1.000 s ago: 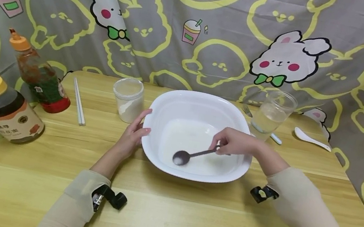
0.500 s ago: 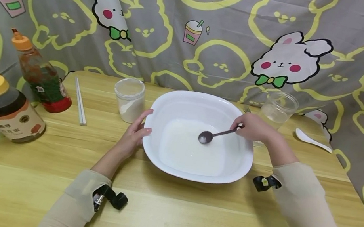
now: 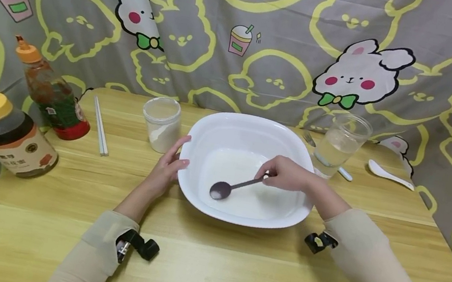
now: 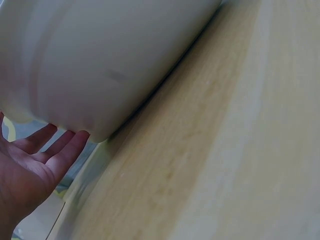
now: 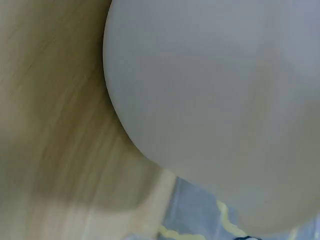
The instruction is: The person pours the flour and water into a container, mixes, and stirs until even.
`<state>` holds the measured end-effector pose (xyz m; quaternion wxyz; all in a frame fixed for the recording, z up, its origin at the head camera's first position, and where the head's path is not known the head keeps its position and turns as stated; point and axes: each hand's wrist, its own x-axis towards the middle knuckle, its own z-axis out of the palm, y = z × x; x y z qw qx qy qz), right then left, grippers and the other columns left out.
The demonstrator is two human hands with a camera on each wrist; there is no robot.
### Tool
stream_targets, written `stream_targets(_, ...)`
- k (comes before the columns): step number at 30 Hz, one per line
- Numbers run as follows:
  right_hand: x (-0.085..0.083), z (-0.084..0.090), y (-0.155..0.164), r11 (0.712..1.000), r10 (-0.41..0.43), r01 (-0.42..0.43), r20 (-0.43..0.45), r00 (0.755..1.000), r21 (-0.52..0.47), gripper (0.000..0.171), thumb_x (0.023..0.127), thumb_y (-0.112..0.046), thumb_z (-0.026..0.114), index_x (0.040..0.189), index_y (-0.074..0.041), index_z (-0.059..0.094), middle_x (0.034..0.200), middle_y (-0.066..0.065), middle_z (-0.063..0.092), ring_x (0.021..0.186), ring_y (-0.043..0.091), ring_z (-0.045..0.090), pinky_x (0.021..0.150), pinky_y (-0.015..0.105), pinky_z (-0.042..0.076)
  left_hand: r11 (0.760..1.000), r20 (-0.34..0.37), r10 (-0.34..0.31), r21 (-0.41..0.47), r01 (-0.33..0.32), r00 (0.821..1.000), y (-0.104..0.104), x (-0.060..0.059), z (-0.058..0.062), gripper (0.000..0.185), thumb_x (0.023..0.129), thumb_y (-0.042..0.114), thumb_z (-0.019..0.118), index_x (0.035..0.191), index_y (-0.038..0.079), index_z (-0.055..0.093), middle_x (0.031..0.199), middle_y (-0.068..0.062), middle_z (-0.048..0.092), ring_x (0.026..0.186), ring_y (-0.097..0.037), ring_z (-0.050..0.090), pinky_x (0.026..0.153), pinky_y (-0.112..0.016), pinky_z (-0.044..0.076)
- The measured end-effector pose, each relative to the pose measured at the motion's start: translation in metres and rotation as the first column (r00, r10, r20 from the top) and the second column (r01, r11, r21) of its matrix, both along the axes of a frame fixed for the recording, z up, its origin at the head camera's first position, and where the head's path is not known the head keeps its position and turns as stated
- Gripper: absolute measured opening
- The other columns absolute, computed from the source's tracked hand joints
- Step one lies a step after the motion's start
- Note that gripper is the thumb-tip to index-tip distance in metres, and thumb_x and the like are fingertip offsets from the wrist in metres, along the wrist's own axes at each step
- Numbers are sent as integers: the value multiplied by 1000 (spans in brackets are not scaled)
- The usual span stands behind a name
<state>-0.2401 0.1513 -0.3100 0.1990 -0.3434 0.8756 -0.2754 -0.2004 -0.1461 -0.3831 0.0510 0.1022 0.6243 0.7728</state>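
Observation:
A white basin [image 3: 254, 133] holds a thin layer of whitish liquid [image 3: 244, 164]. My left hand [image 3: 166, 167] holds its left rim from outside, thumb over the edge; the left wrist view has several fingertips [image 4: 82, 137] against the outer wall. Over the basin, my right hand [image 3: 285, 173] pinches the handle end of a dark spoon [image 3: 220, 190]. The spoon's round head sits low at the near left of the liquid, with some white in it. In the right wrist view the basin's outer wall [image 5: 210, 110] hides the right hand.
Behind the left hand stands a jar of white powder [image 3: 161, 125]. At right are a jar of pale liquid [image 3: 336, 149], a fork [image 3: 343, 173] and a white spoon [image 3: 391, 175]. Chopsticks [image 3: 100, 127], a red sauce bottle [image 3: 54, 97] and a dark-filled bottle [image 3: 10, 140] are at left.
The dark spoon swept from the near left up toward the basin's middle and right, then back down to the near left, carried by the right hand. The left hand stays at the rim.

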Motion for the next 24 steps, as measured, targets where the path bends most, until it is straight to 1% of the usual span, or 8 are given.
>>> stream_targets(3, 6, 9, 10, 999, 25, -24, -24, 999, 40, 17, 75, 3, 55, 84, -6, 67, 60, -1, 53, 51, 10, 38, 48, 21, 34, 1000, -1, -3, -3, 3, 1000, 0, -1, 0, 59, 80, 10, 48, 135, 20, 27, 121, -24, 37, 98, -34, 46, 68, -34, 50)
stream_targets(6, 7, 18, 23, 996, 7, 0, -80, 997, 91, 17, 74, 3, 54, 82, -6, 66, 59, -3, 51, 51, 10, 39, 48, 22, 34, 1000, -3, -7, -4, 7, 1000, -1, -1, 0, 59, 80, 11, 48, 135, 20, 27, 121, -24, 37, 98, -35, 45, 69, -36, 50)
stream_targets(11, -1, 26, 40, 979, -106, 137, -201, 974, 148, 18, 74, 4, 52, 82, -2, 66, 61, 0, 52, 55, 14, 42, 49, 25, 36, 1000, -5, -7, 1, 7, 1000, -1, -1, 0, 60, 79, 12, 49, 135, 20, 27, 120, -24, 38, 97, -34, 46, 68, -34, 50)
stream_targets(14, -10, 23, 39, 960, -181, 223, -236, 955, 169, 18, 75, 2, 52, 85, -1, 66, 66, 2, 55, 60, 17, 44, 53, 27, 37, 1000, -5, -6, 3, 6, 1000, -2, -1, 0, 60, 79, 12, 49, 135, 20, 27, 121, -24, 37, 97, -35, 46, 67, -34, 50)
stream_targets(16, -16, 18, 33, 954, -214, 254, -233, 949, 161, 18, 76, 0, 52, 87, -2, 66, 70, 2, 57, 62, 17, 44, 54, 28, 37, 1000, -4, -6, 2, 6, 1000, -1, -1, 0, 60, 79, 11, 49, 135, 20, 27, 121, -24, 37, 98, -36, 45, 68, -35, 50)
stream_targets(19, -22, 8, 19, 969, -202, 226, -217, 955, 95, 17, 76, 0, 53, 87, -1, 67, 69, 2, 58, 59, 16, 44, 54, 27, 37, 1000, -2, -5, 0, 5, 1000, -1, -1, 0, 60, 79, 11, 49, 135, 20, 27, 121, -24, 37, 98, -36, 45, 68, -35, 50)
stream_targets(22, -23, -1, 5, 989, -143, 147, -155, 978, 13, 16, 76, 1, 54, 87, -1, 67, 66, 1, 57, 55, 14, 42, 51, 25, 36, 1000, -1, -3, -2, 3, 1000, -1, -1, -1, 60, 80, 11, 49, 135, 21, 27, 122, -23, 37, 98, -36, 45, 68, -34, 50)
stream_targets(24, -20, -4, -2, 995, -102, 101, -101, 990, -21, 16, 76, 1, 55, 87, -2, 67, 65, 0, 56, 52, 13, 41, 49, 24, 36, 1000, -2, 0, -3, 0, 1000, -1, -1, -1, 60, 80, 10, 48, 135, 20, 27, 122, -23, 37, 98, -36, 45, 67, -33, 51)
